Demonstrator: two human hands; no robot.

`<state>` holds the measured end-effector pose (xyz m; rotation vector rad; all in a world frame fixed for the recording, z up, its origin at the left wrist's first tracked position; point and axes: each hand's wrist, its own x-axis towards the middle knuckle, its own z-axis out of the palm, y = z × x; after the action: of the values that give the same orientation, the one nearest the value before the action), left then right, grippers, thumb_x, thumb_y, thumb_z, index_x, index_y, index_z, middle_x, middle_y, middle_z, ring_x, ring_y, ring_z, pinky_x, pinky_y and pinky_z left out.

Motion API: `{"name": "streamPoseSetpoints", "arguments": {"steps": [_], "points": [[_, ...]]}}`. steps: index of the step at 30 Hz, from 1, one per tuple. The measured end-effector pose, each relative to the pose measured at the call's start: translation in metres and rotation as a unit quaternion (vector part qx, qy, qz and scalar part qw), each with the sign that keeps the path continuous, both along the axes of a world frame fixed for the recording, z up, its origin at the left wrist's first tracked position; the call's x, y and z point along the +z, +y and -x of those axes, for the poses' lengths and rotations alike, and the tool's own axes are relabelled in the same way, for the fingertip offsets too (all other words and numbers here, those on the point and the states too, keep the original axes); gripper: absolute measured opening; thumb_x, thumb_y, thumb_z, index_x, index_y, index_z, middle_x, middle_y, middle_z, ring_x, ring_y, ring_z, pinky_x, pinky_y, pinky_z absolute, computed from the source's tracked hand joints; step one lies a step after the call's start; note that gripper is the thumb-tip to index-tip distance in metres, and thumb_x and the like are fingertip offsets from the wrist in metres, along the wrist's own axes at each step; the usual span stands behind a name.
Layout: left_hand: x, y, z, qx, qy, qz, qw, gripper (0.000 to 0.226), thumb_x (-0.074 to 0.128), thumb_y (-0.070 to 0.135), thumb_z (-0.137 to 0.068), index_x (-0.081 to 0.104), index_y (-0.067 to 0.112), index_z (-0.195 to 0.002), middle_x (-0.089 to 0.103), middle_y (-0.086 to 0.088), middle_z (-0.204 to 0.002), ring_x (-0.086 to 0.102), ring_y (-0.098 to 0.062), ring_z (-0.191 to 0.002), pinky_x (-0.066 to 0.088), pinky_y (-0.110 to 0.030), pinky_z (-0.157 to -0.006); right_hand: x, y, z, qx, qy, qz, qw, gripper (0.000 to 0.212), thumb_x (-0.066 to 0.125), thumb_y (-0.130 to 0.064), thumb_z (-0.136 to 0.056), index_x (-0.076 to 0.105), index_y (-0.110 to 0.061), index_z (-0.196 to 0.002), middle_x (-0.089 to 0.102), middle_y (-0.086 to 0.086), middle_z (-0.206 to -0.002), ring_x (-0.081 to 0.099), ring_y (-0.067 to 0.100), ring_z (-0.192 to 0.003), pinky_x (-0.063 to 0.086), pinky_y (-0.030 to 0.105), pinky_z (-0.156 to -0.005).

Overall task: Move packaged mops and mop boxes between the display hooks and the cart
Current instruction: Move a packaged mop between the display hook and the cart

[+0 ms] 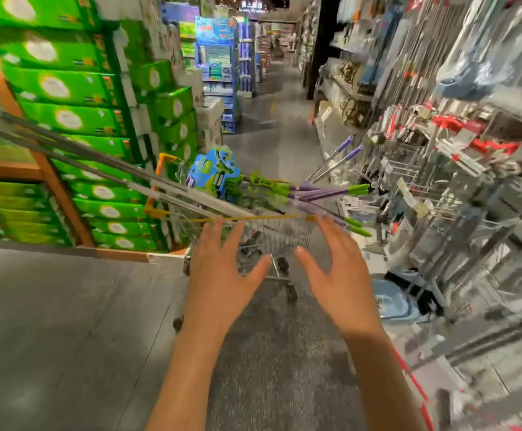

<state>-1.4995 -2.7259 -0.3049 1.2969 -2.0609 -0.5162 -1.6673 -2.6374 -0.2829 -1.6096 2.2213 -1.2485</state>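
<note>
Wire cart, mid-aisle, holds packaged mops, handles overhanging its right edge toward the display hooks. Left hand and right hand: fingers spread, holding nothing, near the cart's near rim. Green boxes stacked left; open floor near-left.

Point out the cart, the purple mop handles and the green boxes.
cart (284, 241), head view, rear wire wall.
purple mop handles (321, 194), head view, middle of the shafts.
green boxes (67, 88), head view, a box front.
</note>
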Motion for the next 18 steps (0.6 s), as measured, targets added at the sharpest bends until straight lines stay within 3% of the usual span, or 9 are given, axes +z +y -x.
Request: {"name": "streamPoseSetpoints", "arguments": {"steps": [2, 4, 6, 13, 18], "points": [[-0.003, -0.041, 0.018, 0.0, -0.009, -0.003, 1.0, 0.09, 0.043, 0.076, -0.081, 0.028, 0.031, -0.158, 0.009, 0.001, -0.169, 0.002, -0.018, -0.156, 0.014, -0.047, -0.125, 0.001, -0.037, 0.013, -0.009, -0.011, -0.001, 1.0, 0.08, 0.037, -0.072, -0.085, 0.027, -0.035, -0.156, 0.025, -0.011, -0.164, 0.017, 0.008, -0.151, 0.016, 0.032, -0.123], [-0.01, -0.074, 0.035, -0.005, -0.021, -0.009, 1.0, 0.088, 0.047, 0.074, -0.083, 0.028, 0.031, -0.158, 0.011, -0.001, -0.169, 0.003, -0.02, -0.156, 0.015, -0.047, -0.125, -0.005, -0.067, 0.023, -0.018, 0.015, 0.025, 0.999, 0.07, 0.052, -0.053, -0.095, 0.038, -0.018, -0.154, 0.037, 0.004, -0.159, 0.03, 0.02, -0.149, 0.028, 0.044, -0.121], [-0.018, -0.102, 0.052, -0.021, -0.024, -0.016, 0.999, 0.086, 0.049, 0.072, -0.084, 0.028, 0.033, -0.157, 0.011, -0.001, -0.169, 0.004, -0.02, -0.156, 0.015, -0.046, -0.124, -0.014, -0.097, 0.039, -0.035, 0.03, 0.026, 0.999, 0.066, 0.066, -0.036, -0.094, 0.043, -0.007, -0.149, 0.044, 0.013, -0.154, 0.039, 0.026, -0.145, 0.033, 0.045, -0.119], [-0.034, -0.209, 0.118, -0.012, -0.044, -0.049, 0.998, 0.085, 0.047, 0.072, -0.085, 0.022, 0.037, -0.158, 0.001, 0.006, -0.169, -0.003, -0.015, -0.156, 0.009, -0.042, -0.124, -0.033, -0.207, 0.113, -0.024, -0.013, -0.018, 0.999, 0.066, 0.059, -0.045, -0.095, 0.036, -0.027, -0.153, 0.035, -0.003, -0.16, 0.029, 0.016, -0.149, 0.027, 0.038, -0.12], [-0.036, -0.288, 0.179, 0.01, -0.062, -0.04, 0.997, 0.085, 0.051, 0.068, -0.087, 0.027, 0.029, -0.158, 0.007, -0.002, -0.169, 0.002, -0.019, -0.156, 0.012, -0.044, -0.125, -0.037, -0.303, 0.174, 0.007, -0.034, -0.013, 0.999, 0.064, 0.065, -0.039, -0.094, 0.041, -0.022, -0.151, 0.041, 0.002, -0.157, 0.033, 0.019, -0.147, 0.029, 0.043, -0.119]]}}
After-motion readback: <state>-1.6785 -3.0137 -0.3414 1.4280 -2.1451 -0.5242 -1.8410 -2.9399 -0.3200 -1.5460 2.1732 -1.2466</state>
